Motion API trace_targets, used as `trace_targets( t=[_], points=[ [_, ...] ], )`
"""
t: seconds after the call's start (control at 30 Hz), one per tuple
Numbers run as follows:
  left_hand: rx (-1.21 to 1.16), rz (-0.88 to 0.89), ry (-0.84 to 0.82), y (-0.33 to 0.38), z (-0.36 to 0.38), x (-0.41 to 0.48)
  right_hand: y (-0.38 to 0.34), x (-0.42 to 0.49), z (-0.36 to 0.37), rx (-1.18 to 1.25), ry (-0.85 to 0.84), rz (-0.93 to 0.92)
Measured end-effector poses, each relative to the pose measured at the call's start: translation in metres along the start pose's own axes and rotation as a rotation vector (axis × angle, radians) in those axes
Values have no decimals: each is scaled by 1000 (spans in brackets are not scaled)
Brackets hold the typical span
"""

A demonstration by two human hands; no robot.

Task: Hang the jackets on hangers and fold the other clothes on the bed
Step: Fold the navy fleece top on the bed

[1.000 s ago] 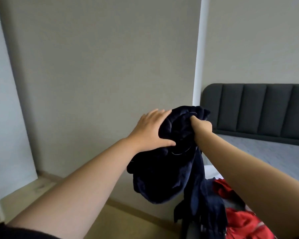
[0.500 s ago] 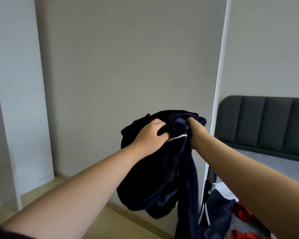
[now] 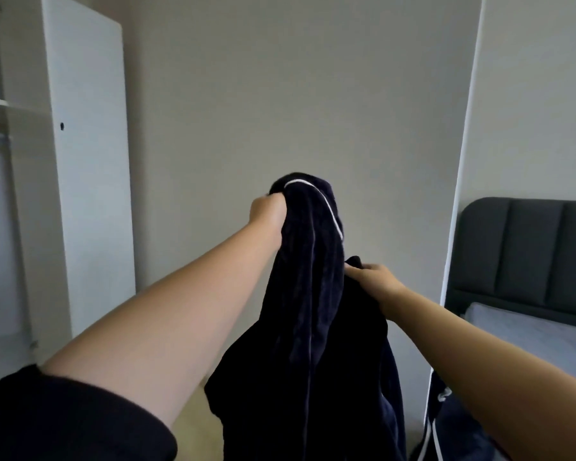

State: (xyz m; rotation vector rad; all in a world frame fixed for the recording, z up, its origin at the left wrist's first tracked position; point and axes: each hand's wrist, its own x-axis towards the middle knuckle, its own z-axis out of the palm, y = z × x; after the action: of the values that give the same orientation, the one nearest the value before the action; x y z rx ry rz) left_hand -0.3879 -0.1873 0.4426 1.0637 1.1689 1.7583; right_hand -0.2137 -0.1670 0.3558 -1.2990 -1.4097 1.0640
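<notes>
Fabric of a dark navy garment [image 3: 300,294] hangs in mid-air before a plain wall [image 3: 280,94]. The left hand [image 3: 267,211] holds it up at the top, fingers clenched round a bunch of cloth beside a white piping line [image 3: 330,207]. Lower and to the right, the right hand [image 3: 374,278] grasps another fold. A white wardrobe [image 3: 90,161] stands at left. The bed [image 3: 529,331], with a grey headboard [image 3: 529,251], lies at right.
</notes>
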Motion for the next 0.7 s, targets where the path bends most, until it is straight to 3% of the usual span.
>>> trace_targets(
  t=[0.03,0.1,0.17,0.2,0.27,0.33,0.4,0.47,0.6,0.7],
  points=[
    [112,89,43,3,-3,6,2,-2,-2,26,15,-8],
    [593,281,93,7,-11,12,3,-4,-6,106,65,-27],
    [1072,332,53,4,-17,12,-2,-3,-9,181,157,-26],
    [1201,309,12,-1,-18,11,-6,-2,-9,211,208,-15],
    [1210,317,-78,-11,-13,3,-15,-2,-9,270,281,14],
    [992,305,-324,-21,-6,-7,-21,0,-8,322,318,35],
    [802,125,-615,-29,1,-20,-28,1,-6,396,337,48],
    [823,66,-750,-38,5,-26,-36,1,-9,451,325,14],
    [1054,258,-692,-58,9,-24,-44,1,-16,452,291,-68],
    [977,303,-500,-63,6,-18,-37,3,-15,358,314,-35]
  ],
)
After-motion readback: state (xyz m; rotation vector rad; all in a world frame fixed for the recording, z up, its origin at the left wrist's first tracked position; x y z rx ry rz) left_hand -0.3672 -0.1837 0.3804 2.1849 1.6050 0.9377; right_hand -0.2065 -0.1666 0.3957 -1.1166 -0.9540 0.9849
